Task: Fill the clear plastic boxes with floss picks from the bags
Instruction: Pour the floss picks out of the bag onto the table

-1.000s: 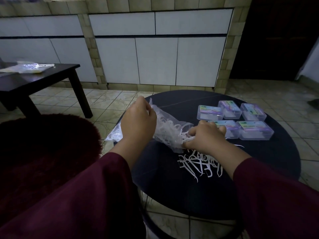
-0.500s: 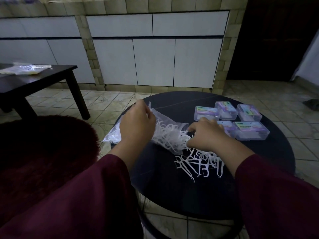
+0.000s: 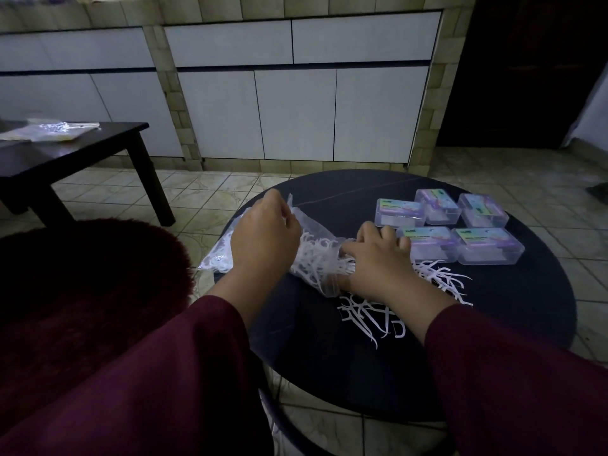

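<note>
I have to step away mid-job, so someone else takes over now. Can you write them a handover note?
Left hand grips the bag of floss picks, raised over the round table. Right hand is at the bag's mouth, fingers curled on picks. Loose floss picks lie on the table. Five clear plastic boxes sit closed behind them. Done: some picks out. Left: fill the boxes.

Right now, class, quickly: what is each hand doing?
Left hand: grips the clear bag of floss picks, lifting its closed end.
Right hand: fingers curled at the bag's mouth, on floss picks.
</note>
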